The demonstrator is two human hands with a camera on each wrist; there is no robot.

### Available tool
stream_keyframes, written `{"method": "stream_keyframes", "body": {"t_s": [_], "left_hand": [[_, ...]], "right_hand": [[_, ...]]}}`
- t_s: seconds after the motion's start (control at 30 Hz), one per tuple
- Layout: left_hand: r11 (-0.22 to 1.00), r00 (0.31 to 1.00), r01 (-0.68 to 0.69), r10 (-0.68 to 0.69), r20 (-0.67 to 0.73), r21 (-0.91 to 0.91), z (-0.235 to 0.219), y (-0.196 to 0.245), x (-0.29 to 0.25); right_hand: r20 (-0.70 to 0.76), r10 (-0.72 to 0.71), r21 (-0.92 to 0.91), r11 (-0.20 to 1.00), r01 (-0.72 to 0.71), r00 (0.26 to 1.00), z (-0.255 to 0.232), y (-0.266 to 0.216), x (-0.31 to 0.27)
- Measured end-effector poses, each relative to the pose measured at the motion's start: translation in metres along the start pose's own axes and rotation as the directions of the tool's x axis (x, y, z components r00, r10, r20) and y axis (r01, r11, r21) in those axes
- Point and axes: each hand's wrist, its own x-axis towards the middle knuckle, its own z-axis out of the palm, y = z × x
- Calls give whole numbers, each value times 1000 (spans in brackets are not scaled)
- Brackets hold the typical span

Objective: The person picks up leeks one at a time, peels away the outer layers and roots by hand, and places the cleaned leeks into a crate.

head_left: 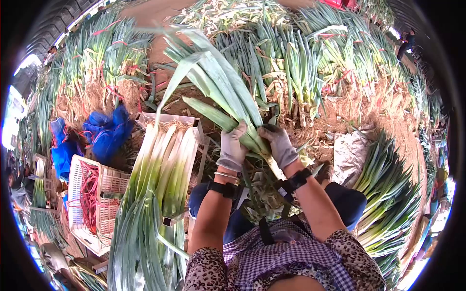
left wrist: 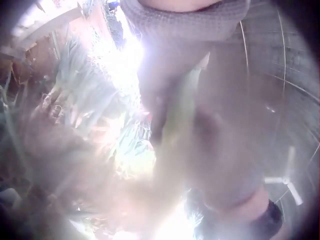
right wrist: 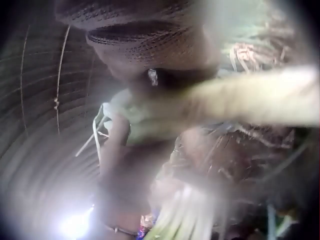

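Both hands wear pale, soiled gloves and hold one leek (head_left: pixel 228 92) in front of the body. My left hand (head_left: pixel 234 147) grips it where the green leaves begin. Just to the right, my right hand (head_left: pixel 280 144) has its thumb and fingers round the stalk. The leaves fan up and away to the left, one of them bent over; the white stem points down toward the lap. In the right wrist view the pale stalk (right wrist: pixel 260 97) runs out from under the glove. Haze covers the left wrist view, where a green strip of leek (left wrist: pixel 181 110) passes the glove.
Trimmed leeks (head_left: pixel 167 165) lie side by side on a stand at left, leaves hanging toward me. Beyond them is a white plastic crate (head_left: pixel 109 194) with red ties. Tied leek bundles (head_left: pixel 102 63) stand behind; loose leeks (head_left: pixel 388 194) lie at right beside a pale sack (head_left: pixel 350 153).
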Motion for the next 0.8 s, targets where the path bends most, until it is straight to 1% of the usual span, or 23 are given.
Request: {"method": "stream_keyframes", "body": {"t_s": [0.03,0.07,0.1,0.13,0.17,0.23,0.27,0.3,0.33,0.37,0.4,0.43,0.47,0.5,0.53,0.57,0.6,0.67,0.7,0.73,0.77,0.8], "left_hand": [[994,994,-18,6,-111,-110,3,-4,3],[984,987,28,-55,-151,-175,-1,-10,5],[987,972,26,-62,-226,-157,-5,-23,8],[990,952,29,-69,-298,-139,2,-27,8],[988,902,77,-125,-412,-132,9,-33,3],[985,941,100,-139,-307,-140,5,-48,2],[983,957,114,-147,-250,-142,2,-58,2],[977,956,110,-153,-249,-180,3,-65,3],[978,958,133,-169,-230,-163,4,-68,2],[977,961,154,-183,-210,-146,3,-70,0],[976,962,173,-196,-192,-129,4,-72,-2],[988,964,102,-127,-236,-114,14,-68,-6],[993,975,60,-81,-205,-103,11,-59,-4],[995,974,28,-49,-219,-100,12,-47,-5],[995,972,-2,-20,-233,-97,12,-38,-5],[993,975,-20,-7,-222,-119,6,-36,-3],[994,976,-8,-15,-217,-106,1,-29,-2],[984,968,-18,-27,-250,-175,-2,-17,2],[985,970,-52,9,-245,-166,-2,-14,6],[984,968,-45,0,-252,-170,-2,-11,11],[984,965,-30,-18,-260,-178,-2,-9,15],[983,963,-11,-40,-267,-186,-3,-8,19]], "right_hand": [[-23,-6,163,987,10,1000,6,10,7],[-12,15,212,977,-12,1000,6,21,8],[-30,63,259,964,-53,998,8,26,5],[-48,111,307,947,-91,993,8,31,2],[-74,131,234,966,-110,989,4,37,1],[-134,161,93,984,-150,978,-15,59,5],[-166,83,-45,995,-91,983,-22,71,6],[-187,-2,-183,983,-33,982,-30,85,8],[-197,-89,-318,948,22,976,-37,99,10],[-298,48,-133,987,-91,953,-43,112,13],[-369,-11,-316,942,-114,929,-55,133,12],[-424,-82,-485,862,-149,902,-72,158,5],[-344,-144,-708,689,-155,928,-86,163,-9],[-260,-205,-875,463,-141,944,-98,167,-24],[-54,-167,-993,114,-35,985,-111,162,-47],[-241,-116,-924,333,-191,964,-125,172,-59],[-405,-25,-785,523,-333,914,-142,183,-69],[-478,59,-826,311,-471,877,-177,198,-80],[-500,164,-794,307,-526,850,-182,187,-78],[-436,-33,-817,435,-380,899,-179,185,-68],[-379,-232,-826,521,-215,896,-176,184,-57],[-366,-121,-660,733,-166,923,-120,104,-56]]}}
